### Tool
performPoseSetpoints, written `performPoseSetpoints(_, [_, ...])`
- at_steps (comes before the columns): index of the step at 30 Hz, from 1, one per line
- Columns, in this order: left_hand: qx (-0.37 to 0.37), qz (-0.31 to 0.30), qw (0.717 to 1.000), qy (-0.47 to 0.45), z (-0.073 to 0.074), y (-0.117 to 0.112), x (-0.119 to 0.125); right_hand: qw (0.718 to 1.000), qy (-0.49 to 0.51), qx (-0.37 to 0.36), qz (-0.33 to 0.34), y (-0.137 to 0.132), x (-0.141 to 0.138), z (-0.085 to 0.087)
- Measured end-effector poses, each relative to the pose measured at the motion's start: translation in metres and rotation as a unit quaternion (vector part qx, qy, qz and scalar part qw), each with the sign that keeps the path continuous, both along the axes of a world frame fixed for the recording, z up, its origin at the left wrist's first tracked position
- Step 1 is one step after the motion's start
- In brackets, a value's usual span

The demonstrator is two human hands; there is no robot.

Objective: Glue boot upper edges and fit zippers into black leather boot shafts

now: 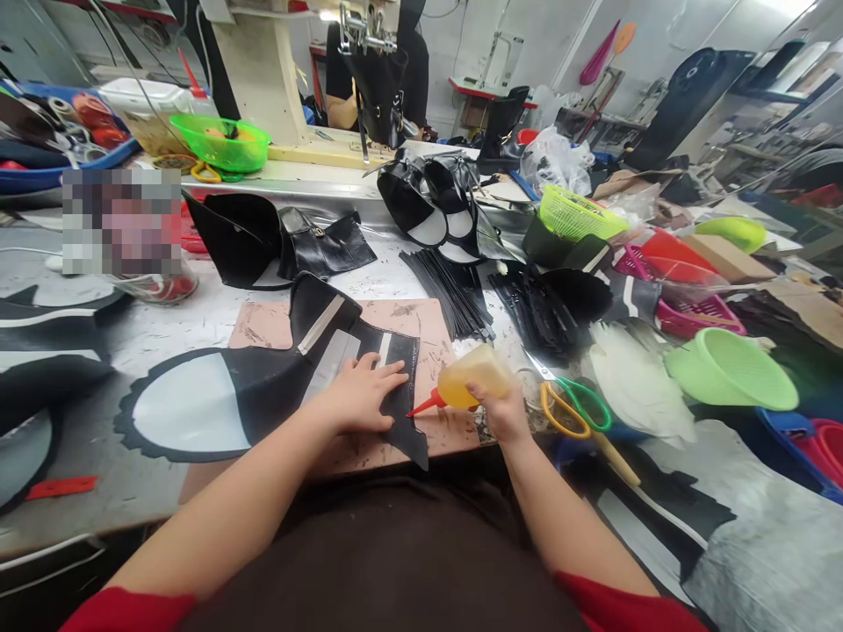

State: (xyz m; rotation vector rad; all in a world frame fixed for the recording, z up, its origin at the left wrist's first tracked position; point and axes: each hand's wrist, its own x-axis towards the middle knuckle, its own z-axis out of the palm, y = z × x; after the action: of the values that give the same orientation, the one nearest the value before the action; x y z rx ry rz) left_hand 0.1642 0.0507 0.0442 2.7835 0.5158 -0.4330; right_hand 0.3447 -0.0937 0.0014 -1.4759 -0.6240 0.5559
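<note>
A black boot upper [270,386] with a pale toe lining lies spread over a pinkish board [435,329]. My left hand [365,391] rests on it, fingers spread, near a whitish strip. In my right hand [504,412] is a glue bottle [478,376], partly full of yellow liquid and tilted so its red nozzle points left. The nozzle tip is at the upper's right edge; whether it touches the material I cannot tell. Just beyond the board lies a bundle of thin black strips [444,290].
Scissors [572,408] with orange and green handles lie right of my right hand. A light green basket [731,369] is farther right. Black boot pieces [329,241] stand behind the board. A green bowl [220,145] sits at the back left. Another person [414,79] sits beyond a sewing machine.
</note>
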Motion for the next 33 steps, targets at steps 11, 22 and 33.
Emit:
performPoseSetpoints(11, [0.0,0.004,1.0,-0.001,-0.002,0.0,0.002,0.999,-0.042,0.009,0.022,-0.012,0.002,0.002])
performPoseSetpoints(22, [0.002,0.005,1.0,0.0,-0.003,0.0,0.003,0.995,-0.066,0.009,0.071,-0.014,0.007,0.025])
performPoseSetpoints(33, [0.177,0.12,0.976,-0.031,0.01,-0.042,-0.028,0.985,0.162,0.037,0.054,-0.031,0.015,0.015])
